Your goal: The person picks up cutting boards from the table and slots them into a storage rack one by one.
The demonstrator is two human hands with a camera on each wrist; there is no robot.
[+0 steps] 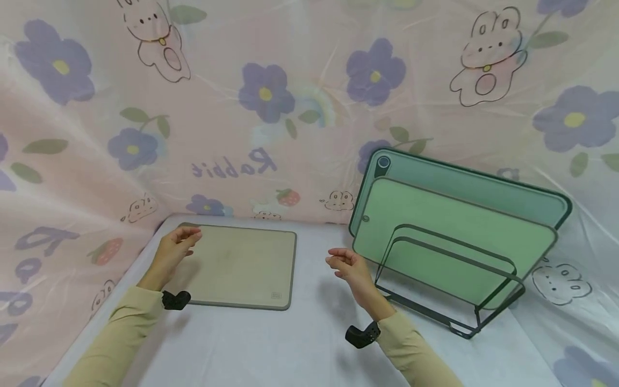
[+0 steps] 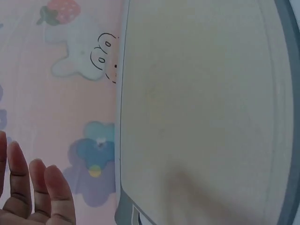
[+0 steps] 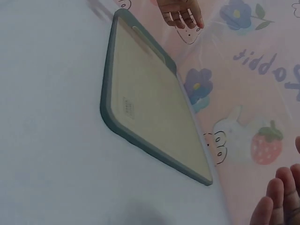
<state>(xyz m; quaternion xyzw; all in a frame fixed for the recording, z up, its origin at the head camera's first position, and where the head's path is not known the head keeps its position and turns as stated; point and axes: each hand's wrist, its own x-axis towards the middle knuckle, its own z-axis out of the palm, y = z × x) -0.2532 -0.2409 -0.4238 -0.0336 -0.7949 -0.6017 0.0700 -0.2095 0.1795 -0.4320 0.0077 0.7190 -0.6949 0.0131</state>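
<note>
And here is the beige board (image 1: 234, 263), lying flat on the white tabletop (image 1: 271, 344), grey-rimmed, a small printed mark at its 4 o'clock corner, its far edge close to the backdrop! Over to its 10 o'clock, there's the left hand (image 1: 175, 248), up in the air above that corner, fingers loosely bent, thumb and fingertips apart, gripping nothing; the right wrist view shows a gap beneath it, and a soft shadow falls on the board. Out at the board's 3 o'clock hovers the right hand (image 1: 352, 270), fingers lightly bent, grip slack and nothing in it, clear of the board. Just past that hand, at 3 o'clock again, stands a dark wire rack (image 1: 425, 312), carrying a light green board (image 1: 450, 219) tilted up, with a larger teal board (image 1: 464, 185) leaning behind. Each wrist wears a black device (image 1: 176, 300) at the end of a pale yellow sleeve (image 1: 121, 333). And up at 12 o'clock hangs the pink backdrop (image 1: 309, 54), all rabbits and purple flowers
</note>
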